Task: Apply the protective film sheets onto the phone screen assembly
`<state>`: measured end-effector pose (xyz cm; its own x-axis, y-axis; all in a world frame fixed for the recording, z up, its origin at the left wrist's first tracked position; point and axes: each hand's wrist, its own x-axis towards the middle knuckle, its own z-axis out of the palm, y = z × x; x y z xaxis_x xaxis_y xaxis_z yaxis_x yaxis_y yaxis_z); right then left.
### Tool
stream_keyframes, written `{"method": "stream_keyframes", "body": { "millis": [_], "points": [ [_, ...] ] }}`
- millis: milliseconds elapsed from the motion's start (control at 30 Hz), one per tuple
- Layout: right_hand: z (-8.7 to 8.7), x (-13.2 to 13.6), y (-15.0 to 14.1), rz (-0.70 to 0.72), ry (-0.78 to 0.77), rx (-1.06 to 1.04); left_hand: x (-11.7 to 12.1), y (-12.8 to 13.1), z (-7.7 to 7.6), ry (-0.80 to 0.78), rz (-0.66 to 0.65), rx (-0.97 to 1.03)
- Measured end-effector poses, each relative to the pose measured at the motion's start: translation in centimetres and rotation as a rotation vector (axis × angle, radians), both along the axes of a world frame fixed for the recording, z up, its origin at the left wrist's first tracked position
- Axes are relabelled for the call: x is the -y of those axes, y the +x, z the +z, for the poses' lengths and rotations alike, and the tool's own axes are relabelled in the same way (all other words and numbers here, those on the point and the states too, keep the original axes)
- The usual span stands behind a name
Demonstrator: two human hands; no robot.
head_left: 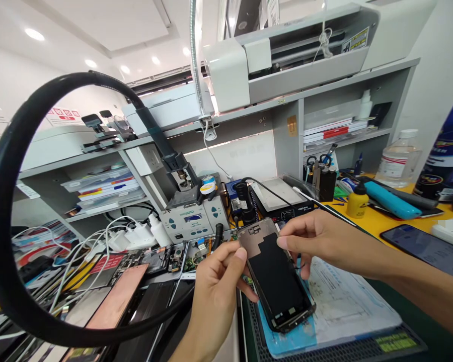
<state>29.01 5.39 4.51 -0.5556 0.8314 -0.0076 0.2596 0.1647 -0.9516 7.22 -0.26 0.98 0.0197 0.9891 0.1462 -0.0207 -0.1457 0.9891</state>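
Note:
Both my hands hold a phone screen panel (pixel 275 281), back side up, tilted above the work mat. My left hand (pixel 215 291) grips its left edge, thumb on the upper back and fingers curled underneath. My right hand (pixel 317 241) pinches the upper right edge, thumb on top. The panel's back is black with a bare metal strip at the top. Under it lie a blue mat (pixel 287 344) and a white sheet (pixel 347 301) on the green bench mat (pixel 430 322).
A big black ring lamp (pixel 7 241) fills the left. A rework station (pixel 192 221), chargers and cables (pixel 109 241) stand behind. Opened phones (pixel 113 301) lie at left. A yellow bottle (pixel 357 201), a blue case (pixel 390 201), a dark phone (pixel 426 246) and a clear bottle (pixel 398 161) are at right.

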Motion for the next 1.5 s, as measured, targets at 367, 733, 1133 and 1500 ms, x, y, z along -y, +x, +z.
{"method": "stream_keyframes", "body": {
  "millis": [367, 733, 1133, 1500],
  "points": [
    [0.0, 0.0, -0.1, -0.023, 0.006, 0.01, 0.0, -0.1, 0.3, 0.021, -0.013, -0.018],
    [-0.3, -0.1, -0.2, -0.02, 0.009, -0.013, 0.2, 0.9, 0.6, 0.021, 0.102, -0.05],
    [-0.1, 0.1, -0.1, -0.027, -0.004, -0.017, 0.3, 0.9, 0.8, 0.016, 0.113, -0.057],
    [-0.3, 0.1, -0.3, -0.041, -0.003, -0.049, 0.4, 0.8, 0.6, 0.017, 0.116, -0.067]
  ]
}}
